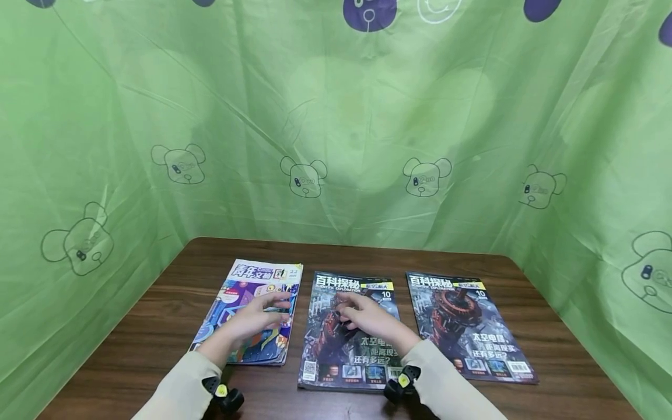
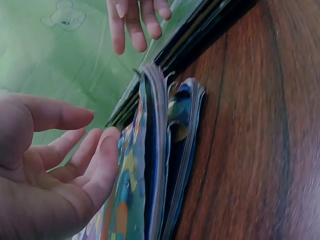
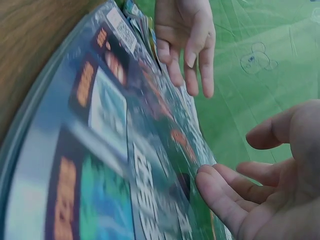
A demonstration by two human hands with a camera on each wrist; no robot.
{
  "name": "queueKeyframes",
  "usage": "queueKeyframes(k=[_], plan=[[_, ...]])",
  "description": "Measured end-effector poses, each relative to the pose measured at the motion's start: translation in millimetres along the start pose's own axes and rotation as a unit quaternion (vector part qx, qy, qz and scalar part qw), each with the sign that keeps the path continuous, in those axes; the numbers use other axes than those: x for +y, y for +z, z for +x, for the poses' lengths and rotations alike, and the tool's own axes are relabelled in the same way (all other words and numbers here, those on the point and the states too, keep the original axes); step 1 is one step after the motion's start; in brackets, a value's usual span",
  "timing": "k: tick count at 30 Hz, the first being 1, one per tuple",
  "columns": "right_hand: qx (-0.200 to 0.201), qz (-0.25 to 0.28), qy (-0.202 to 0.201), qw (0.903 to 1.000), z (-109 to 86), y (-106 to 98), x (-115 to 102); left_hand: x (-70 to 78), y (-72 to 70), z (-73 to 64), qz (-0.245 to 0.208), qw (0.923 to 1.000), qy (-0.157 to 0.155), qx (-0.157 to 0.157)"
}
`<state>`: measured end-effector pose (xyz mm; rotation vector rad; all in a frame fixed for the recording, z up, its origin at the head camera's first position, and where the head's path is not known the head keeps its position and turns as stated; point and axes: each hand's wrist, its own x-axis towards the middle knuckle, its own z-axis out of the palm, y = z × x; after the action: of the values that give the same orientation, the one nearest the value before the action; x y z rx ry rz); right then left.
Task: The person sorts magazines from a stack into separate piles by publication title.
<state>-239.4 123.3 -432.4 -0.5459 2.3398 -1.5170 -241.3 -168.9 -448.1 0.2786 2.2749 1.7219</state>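
Three piles or copies of magazines lie in a row. My left hand (image 1: 254, 318) hovers over the purple-blue magazines (image 1: 270, 347) at the left, fingers loosely bent, holding nothing. In the left wrist view at least two of these magazines (image 2: 157, 150) lie stacked, their page edges showing; whether the fingertips touch the cover, I cannot tell. Over the dark Scientific Exploration magazine (image 1: 336, 350) in the middle is my right hand (image 1: 373, 319), also holding nothing. The right wrist view has its relaxed fingers close above that glossy cover (image 3: 115, 125). A matching magazine (image 1: 472, 332) lies at the right.
Everything lies on a brown wood-grain table (image 1: 551, 361) with rounded far corners. Green curtain fabric (image 1: 362, 128) printed with bear heads encloses the back and both sides. A black device with a yellow mark (image 1: 223, 392) is strapped to each wrist.
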Motion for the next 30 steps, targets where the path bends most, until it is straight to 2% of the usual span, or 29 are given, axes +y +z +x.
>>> queueKeyframes(k=[12, 18, 30], plan=[[0.018, -0.001, 0.027, 0.9995, -20.5, -35, 17, 2.2, 12.5, 3.6, -0.063, 0.9972, -0.005, -0.039], [0.028, -0.012, 0.035, 0.9989, -30.0, -49, 27, 2.8, 15.3, 4.9, -0.068, 0.9962, -0.003, -0.054], [0.061, -0.044, 0.040, 0.9964, -47.9, -75, 44, 2.3, 20.8, 4.5, -0.087, 0.9935, -0.021, -0.070]])
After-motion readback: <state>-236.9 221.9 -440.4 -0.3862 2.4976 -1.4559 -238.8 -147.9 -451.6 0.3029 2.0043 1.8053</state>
